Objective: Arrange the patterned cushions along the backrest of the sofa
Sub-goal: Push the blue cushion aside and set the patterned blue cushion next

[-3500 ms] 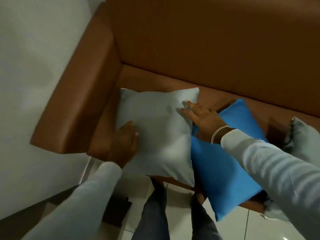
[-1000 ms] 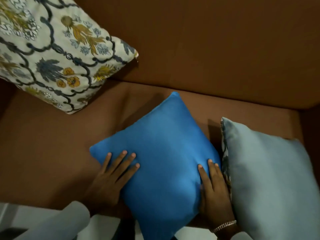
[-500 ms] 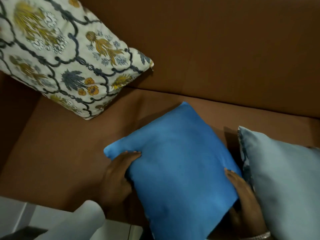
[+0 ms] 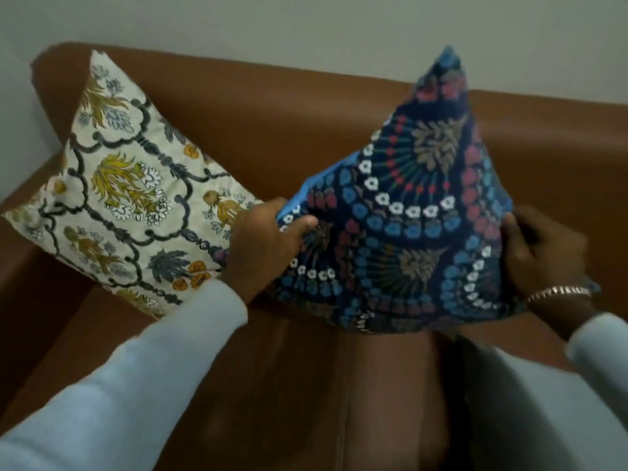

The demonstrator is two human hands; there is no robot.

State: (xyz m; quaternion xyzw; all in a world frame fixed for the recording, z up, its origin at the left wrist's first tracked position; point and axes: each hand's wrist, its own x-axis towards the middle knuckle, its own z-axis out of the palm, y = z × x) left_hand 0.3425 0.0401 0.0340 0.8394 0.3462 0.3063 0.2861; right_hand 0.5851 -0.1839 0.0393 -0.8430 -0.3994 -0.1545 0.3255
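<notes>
A person is leaning over a brown sofa point(image 4: 306, 137), and both hands are holding one cushion up in front of its backrest. The dark blue patterned cushion point(image 4: 401, 226) is printed with rings of white, blue and red flowers, and it is hanging as a diamond, one corner pointing up past the top of the backrest and its lowest edge clear of the seat. A strip of plain bright blue is showing along its upper left edge.

The left hand point(image 4: 265, 239) is closed on the cushion's left corner, thumb across the patterned face and fingers curled behind. The right hand point(image 4: 540, 253), wearing a chain bracelet point(image 4: 560, 290), is closed on the opposite corner in the same pinching way. Both sleeves are pale.

A cream floral cushion point(image 4: 129, 198) is already leaning against the backrest at its left end, in the angle by the armrest, also turned as a diamond. It is sitting just beside the left hand, and whether they are touching cannot be told.

The step in hand appears to be setting the blue cushion against the backrest, to the right of the cream one. Doing it well likely means keeping the patterned face outward, lowering the bottom corner onto the seat close to the backrest, then pressing the back flat so it is not slumping forward. Matching the cream cushion's tilt, and leaving a little room beside it, would keep the row even.
</notes>
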